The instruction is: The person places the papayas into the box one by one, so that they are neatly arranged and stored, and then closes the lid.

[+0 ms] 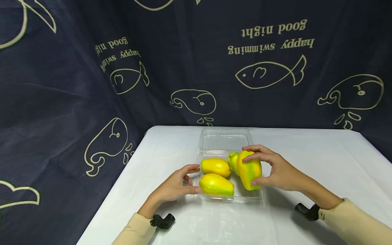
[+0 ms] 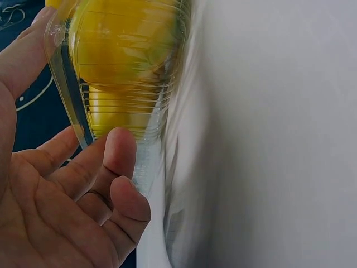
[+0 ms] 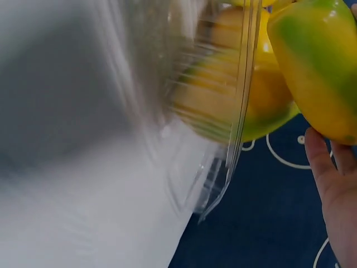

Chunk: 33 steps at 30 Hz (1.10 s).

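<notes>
Right hand (image 1: 280,173) grips a yellow-green fruit (image 1: 250,172) over the right side of a clear container (image 1: 239,197)
Left hand (image 1: 176,185), fingers loosely spread, is at the left rim by two yellow fruits (image 1: 216,184); the lid (image 1: 225,141) lies beyond the far edge, white tabletop (image 1: 321,160) on both sides

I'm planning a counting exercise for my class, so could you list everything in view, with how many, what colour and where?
table: one, white-covered, centre of the head view
patterned cloth: pieces uncountable, dark blue with pale drawings, behind and beside the table
container: one, clear, on the table
lid: one, clear, open at the container's far side
resting fruits: three, yellow-green, inside the container
held fruit: one, yellow-green, over the container's right side
wrist devices: two, black, one per side
sleeves: two, beige, one per side
left hand: one, bare, at the container's left side
right hand: one, bare, gripping the held fruit
</notes>
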Each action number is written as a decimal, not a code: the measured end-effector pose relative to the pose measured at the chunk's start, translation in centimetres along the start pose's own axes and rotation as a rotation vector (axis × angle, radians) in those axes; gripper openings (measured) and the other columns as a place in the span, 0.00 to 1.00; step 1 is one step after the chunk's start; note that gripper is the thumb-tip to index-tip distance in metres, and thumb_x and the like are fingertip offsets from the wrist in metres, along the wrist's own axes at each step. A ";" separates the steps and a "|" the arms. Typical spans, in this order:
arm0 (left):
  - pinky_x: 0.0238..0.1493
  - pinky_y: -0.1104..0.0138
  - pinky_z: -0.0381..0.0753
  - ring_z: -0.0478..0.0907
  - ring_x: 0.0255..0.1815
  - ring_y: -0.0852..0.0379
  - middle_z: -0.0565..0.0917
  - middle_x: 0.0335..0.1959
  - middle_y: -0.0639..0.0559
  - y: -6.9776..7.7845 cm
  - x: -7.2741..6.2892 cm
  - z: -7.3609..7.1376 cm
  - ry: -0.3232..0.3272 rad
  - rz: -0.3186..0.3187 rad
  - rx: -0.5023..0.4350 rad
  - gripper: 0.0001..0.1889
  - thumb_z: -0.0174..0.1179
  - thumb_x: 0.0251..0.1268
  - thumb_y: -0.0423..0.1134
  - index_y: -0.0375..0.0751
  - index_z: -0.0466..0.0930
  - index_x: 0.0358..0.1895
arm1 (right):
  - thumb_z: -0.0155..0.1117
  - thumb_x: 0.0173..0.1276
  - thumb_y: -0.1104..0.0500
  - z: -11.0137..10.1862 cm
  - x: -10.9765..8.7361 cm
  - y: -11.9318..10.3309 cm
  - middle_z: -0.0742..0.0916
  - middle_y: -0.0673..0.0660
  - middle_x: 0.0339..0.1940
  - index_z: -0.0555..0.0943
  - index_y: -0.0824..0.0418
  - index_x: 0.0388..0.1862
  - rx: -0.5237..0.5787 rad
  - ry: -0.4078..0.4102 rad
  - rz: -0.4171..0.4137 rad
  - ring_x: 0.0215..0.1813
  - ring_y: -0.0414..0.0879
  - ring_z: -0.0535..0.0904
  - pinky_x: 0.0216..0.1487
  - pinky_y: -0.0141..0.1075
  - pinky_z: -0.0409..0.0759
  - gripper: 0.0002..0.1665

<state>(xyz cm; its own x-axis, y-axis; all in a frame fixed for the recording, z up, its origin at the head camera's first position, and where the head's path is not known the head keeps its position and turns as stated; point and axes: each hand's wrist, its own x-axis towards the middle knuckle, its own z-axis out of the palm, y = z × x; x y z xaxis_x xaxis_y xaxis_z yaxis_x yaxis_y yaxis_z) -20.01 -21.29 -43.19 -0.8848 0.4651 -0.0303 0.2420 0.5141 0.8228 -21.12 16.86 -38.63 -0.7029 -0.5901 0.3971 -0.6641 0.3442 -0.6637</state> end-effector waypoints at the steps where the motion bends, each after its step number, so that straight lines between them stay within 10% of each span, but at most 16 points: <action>1: 0.31 0.71 0.75 0.77 0.46 0.51 0.73 0.71 0.56 0.0 0.0 0.0 0.001 -0.003 0.004 0.44 0.75 0.56 0.52 0.54 0.63 0.75 | 0.85 0.47 0.57 0.2 0.1 -0.1 0.73 0.47 0.73 0.81 0.41 0.57 -0.004 -0.014 -0.003 0.73 0.35 0.66 0.67 0.28 0.70 0.37; 20: 0.31 0.70 0.75 0.76 0.47 0.53 0.73 0.72 0.58 0.3 0.0 0.0 0.000 -0.025 -0.010 0.44 0.75 0.55 0.53 0.56 0.63 0.75 | 0.84 0.43 0.63 2.2 2.2 -0.2 0.75 0.47 0.72 0.81 0.37 0.58 -0.029 -0.206 -0.046 0.79 0.55 0.61 0.67 0.62 0.69 0.42; 33: 0.32 0.70 0.77 0.76 0.47 0.53 0.72 0.72 0.59 0.1 0.0 0.1 -0.009 -0.021 -0.009 0.44 0.75 0.56 0.53 0.57 0.62 0.76 | 0.80 0.44 0.66 1.9 3.6 -1.2 0.75 0.43 0.73 0.81 0.33 0.58 -0.118 -0.421 0.004 0.78 0.55 0.60 0.69 0.58 0.70 0.43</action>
<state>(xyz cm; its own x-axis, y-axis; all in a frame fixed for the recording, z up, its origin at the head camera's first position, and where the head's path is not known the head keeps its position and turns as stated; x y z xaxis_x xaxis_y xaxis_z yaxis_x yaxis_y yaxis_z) -19.94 -21.20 -43.12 -0.8861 0.4604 -0.0525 0.2199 0.5175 0.8270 -22.35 12.95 -37.64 -0.5563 -0.8266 0.0855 -0.7033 0.4136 -0.5782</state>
